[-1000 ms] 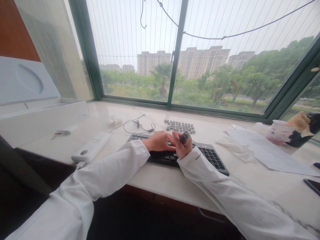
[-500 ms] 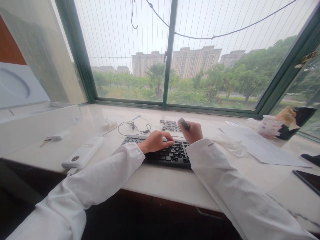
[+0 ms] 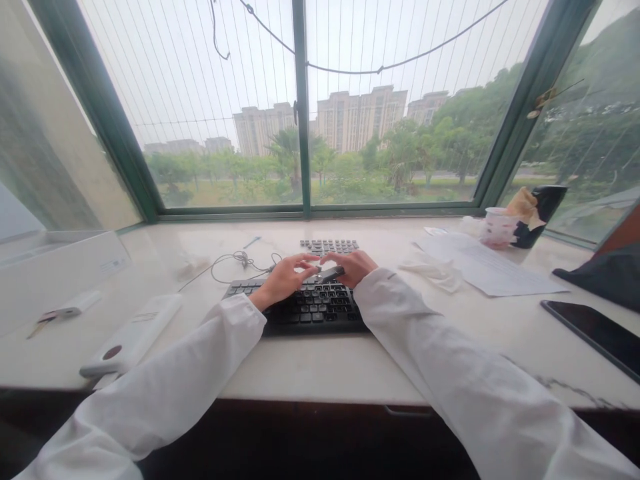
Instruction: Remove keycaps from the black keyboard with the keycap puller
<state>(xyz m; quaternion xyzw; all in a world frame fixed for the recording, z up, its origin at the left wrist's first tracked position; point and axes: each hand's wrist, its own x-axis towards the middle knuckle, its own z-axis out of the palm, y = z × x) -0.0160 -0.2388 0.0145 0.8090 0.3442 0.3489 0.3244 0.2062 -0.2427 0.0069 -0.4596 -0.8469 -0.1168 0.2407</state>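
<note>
A black keyboard (image 3: 310,308) lies on the pale stone sill (image 3: 310,363) in front of me. Both my hands hover over its far edge. My right hand (image 3: 353,265) is closed round a small dark oblong object (image 3: 331,273), which lies level and points left. My left hand (image 3: 285,279) reaches across to that object, and its fingertips pinch or touch the near end. A group of loose dark keycaps (image 3: 329,246) sits in rows just behind the keyboard.
A white power bank (image 3: 133,337) and a white box (image 3: 55,270) are at the left. A thin cable (image 3: 227,261) coils behind the keyboard. At the right lie papers (image 3: 487,267), crumpled tissue (image 3: 435,273), a cup (image 3: 497,228) and a dark phone (image 3: 597,333).
My right hand carried the dark object from the keyboard towards the keycaps, then came back and lowered it. My left hand left the keys and moved onto the object. The view swung right.
</note>
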